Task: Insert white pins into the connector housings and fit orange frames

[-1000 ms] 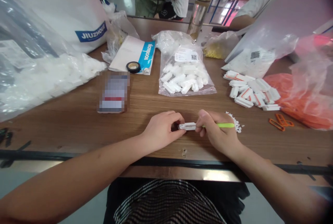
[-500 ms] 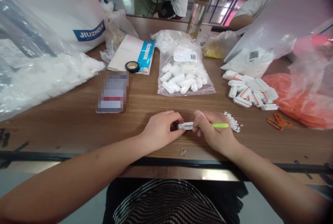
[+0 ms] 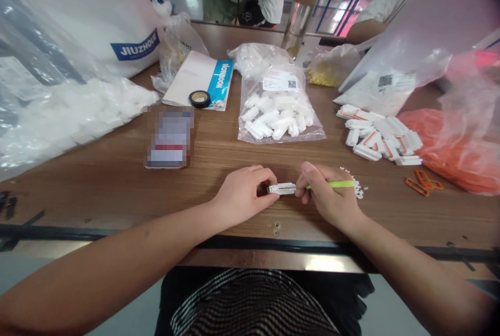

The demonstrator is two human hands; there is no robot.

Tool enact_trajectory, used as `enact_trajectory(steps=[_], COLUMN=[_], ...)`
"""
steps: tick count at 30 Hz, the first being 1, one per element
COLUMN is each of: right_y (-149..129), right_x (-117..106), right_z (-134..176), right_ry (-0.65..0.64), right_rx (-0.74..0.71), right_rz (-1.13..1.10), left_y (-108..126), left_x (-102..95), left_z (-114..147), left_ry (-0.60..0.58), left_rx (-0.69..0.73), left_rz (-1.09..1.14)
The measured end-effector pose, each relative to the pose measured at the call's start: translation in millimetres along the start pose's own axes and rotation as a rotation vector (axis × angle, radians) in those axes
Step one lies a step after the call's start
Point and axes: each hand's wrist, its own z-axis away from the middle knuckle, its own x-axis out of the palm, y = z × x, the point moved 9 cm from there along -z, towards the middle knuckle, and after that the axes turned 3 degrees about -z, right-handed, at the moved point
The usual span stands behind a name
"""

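My left hand (image 3: 242, 191) is closed, with thumb and forefinger pinching the left end of a white plastic connector housing (image 3: 283, 188). A row of small slots runs along its side. My right hand (image 3: 330, 190) grips a slim lime-green hand tool (image 3: 341, 184), whose tip is hidden behind the fingers. Those fingers are at the housing's right end; whether they touch it I cannot tell. Right beside my right hand lies a small pile of tiny white pieces (image 3: 358, 190), partly covered by the hand.
White housings (image 3: 367, 152), some with orange parts, lie in a heap at right, near loose orange frames (image 3: 416, 186) and a bag of orange parts (image 3: 461, 159). A clear bag of white housings (image 3: 273, 117), a phone (image 3: 170, 139), black tape (image 3: 199, 99) and a notebook (image 3: 191, 78) lie beyond my hands.
My right hand has shifted slightly right with the green tool, uncovering more of the housing's right end. The hand now covers more of the tiny white pieces. My left hand stays put.
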Motion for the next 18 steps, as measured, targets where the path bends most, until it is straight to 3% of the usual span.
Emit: enact_trajectory(steps=[18], right_y=[4.1], right_x=[-1.0], right_z=[-1.5], right_ry=[0.038], right_rx=[0.035], right_rz=[-0.002], left_y=[-0.5], left_x=[0.5], left_z=[0.0], left_ry=[0.001], left_rx=[0.009], left_rz=[0.007])
